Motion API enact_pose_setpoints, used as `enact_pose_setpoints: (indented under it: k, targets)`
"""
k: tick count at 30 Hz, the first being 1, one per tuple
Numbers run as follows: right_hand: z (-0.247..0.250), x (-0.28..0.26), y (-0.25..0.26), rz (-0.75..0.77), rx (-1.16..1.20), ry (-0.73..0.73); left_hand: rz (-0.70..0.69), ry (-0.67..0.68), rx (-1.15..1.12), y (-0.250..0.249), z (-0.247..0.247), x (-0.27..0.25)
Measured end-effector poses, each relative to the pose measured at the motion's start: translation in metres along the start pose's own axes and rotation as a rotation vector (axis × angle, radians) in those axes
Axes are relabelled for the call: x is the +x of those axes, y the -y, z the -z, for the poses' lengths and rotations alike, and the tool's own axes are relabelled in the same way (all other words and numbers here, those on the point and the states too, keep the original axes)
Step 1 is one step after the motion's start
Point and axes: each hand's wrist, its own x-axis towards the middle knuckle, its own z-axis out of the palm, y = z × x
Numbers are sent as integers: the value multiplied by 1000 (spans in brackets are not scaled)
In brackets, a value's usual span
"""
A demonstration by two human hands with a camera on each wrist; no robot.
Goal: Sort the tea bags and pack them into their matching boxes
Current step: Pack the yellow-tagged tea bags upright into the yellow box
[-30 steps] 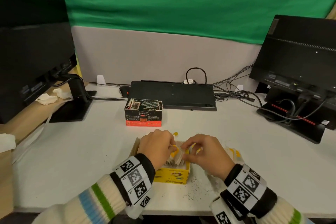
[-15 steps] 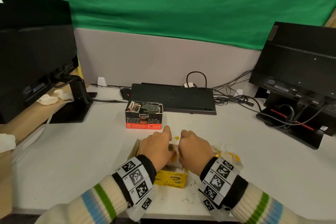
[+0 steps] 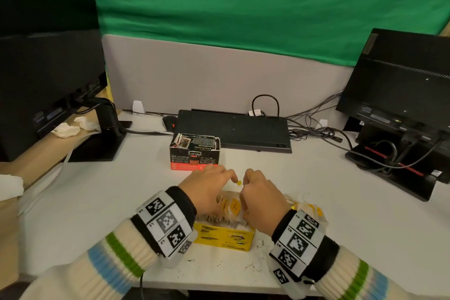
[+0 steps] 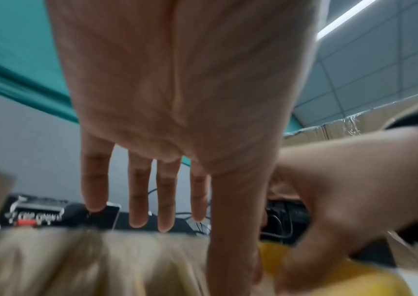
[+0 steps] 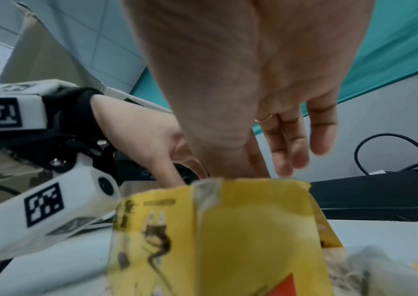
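Note:
A yellow tea box [image 3: 224, 238] [image 5: 241, 230] stands open near the desk's front edge, with tea bags [image 3: 227, 204] [image 4: 76, 260] upright inside it. Both hands hover over it. My left hand [image 3: 209, 185] [image 4: 165, 190] has straight fingers pointing forward and its thumb pressed down among the bags. My right hand [image 3: 260, 197] [image 5: 266, 150] reaches thumb and index finger together into the box and seems to pinch the bags; its other fingers hang loose. A small yellow tag [image 3: 239, 182] shows between the hands. A black and red tea box [image 3: 194, 153] [image 4: 36, 216] stands open behind.
Loose tea bags [image 3: 309, 207] [image 5: 380, 266] lie right of the yellow box. Tea crumbs [image 3: 258, 248] speckle the desk's front edge. A black keyboard [image 3: 233, 129] and cables [image 3: 316, 129] lie at the back. Monitors stand at the left [image 3: 48, 68] and right [image 3: 401, 75].
The right hand has moved left, close beside the left one, over the yellow box. Both went from pinching bags above the box to thumbs down in it, fingers stretched forward.

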Motion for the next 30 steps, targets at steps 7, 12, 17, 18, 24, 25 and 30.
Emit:
enact_pose_setpoints:
  k: [7,12,17,18,24,25,30]
  targets:
    - [1,2,7,95,-203,110,78,100,135,-6,-35,7]
    - [-3,8,12,88,-265,149,114,69,122,-5,-42,10]
    - [-1,13,10,108,-299,153,150,66,149,-8,-43,13]
    - [-2,13,10,113,-300,153,156,65,148,-8,-44,13]
    - [2,10,5,137,-249,166,181,48,162,-10,-47,13]
    - [3,10,4,137,-240,164,183,41,172,-10,-48,13]
    - [-1,10,7,142,-319,156,193,35,186,-11,-49,13]
